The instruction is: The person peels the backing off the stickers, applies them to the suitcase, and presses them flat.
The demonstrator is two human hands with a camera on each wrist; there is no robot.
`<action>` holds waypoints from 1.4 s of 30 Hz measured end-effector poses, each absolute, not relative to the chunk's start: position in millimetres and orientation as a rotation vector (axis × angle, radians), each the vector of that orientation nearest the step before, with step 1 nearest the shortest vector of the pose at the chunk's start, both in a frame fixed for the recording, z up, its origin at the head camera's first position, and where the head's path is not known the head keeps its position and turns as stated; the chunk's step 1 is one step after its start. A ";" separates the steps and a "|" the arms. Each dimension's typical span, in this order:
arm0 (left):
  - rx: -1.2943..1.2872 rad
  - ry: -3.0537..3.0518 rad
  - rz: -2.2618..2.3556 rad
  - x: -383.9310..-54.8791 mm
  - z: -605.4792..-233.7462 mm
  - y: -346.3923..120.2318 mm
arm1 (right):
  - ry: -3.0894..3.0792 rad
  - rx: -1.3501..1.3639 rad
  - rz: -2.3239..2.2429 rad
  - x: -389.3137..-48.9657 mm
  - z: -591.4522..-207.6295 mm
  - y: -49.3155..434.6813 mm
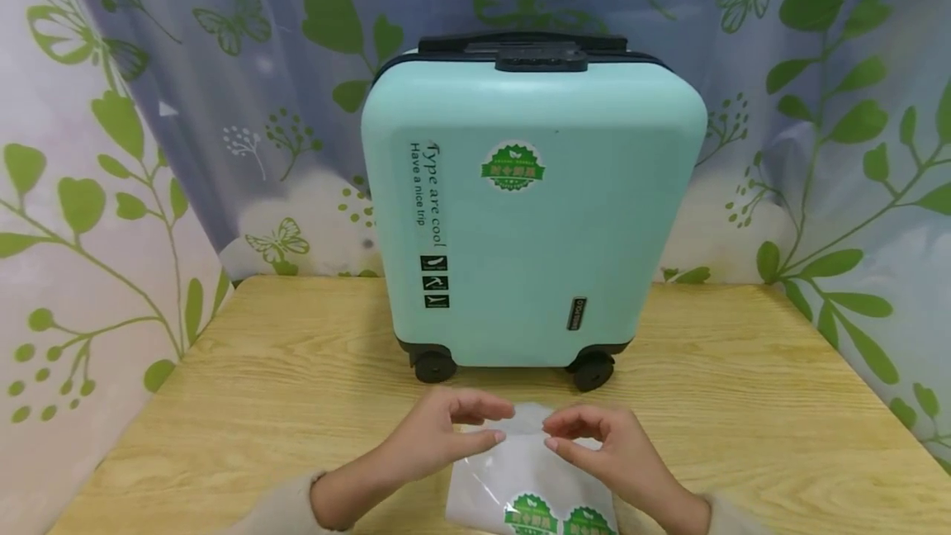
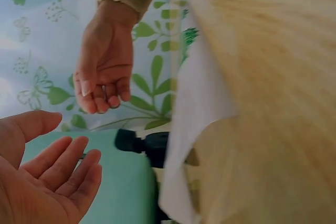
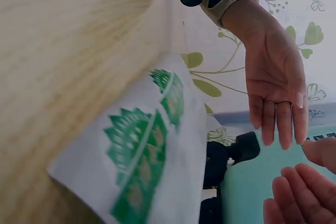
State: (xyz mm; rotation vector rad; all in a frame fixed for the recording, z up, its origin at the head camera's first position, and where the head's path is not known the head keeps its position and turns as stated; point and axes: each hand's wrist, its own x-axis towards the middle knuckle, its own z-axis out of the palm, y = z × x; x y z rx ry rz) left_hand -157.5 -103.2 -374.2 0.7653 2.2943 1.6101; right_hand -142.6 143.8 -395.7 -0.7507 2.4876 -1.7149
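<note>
Left hand (image 1: 434,433), right hand (image 1: 620,448) empty, fingers loosely bent, thumbs apart from them; sticker sheet (image 1: 513,469) at 6 o'clock, under hands; suitcase (image 1: 520,246) at 12; for handling sheet, best pinch edge lightly, both sides evenly, avoiding creases

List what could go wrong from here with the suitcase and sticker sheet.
1. The mint-green hard-shell suitcase stands on caster wheels; a firm press might roll it.
2. The sticker sheet lies with a curled edge, gripped by neither the left hand nor the right hand; it could slip or crease.
</note>
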 end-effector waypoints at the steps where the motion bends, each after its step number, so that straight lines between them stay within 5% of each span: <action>1: 0.763 2.278 1.594 -157.1 -378.1 -103.6 | 2.480 -0.739 -1.711 -142.0 -397.6 143.0; 24: 0.615 1.867 1.650 -150.9 -418.9 -113.9 | 1.942 -0.444 -1.727 -131.7 -425.7 138.0; 42: 0.870 2.084 1.462 -145.5 -438.5 -114.0 | 1.999 -0.623 -1.624 -133.9 -436.9 140.2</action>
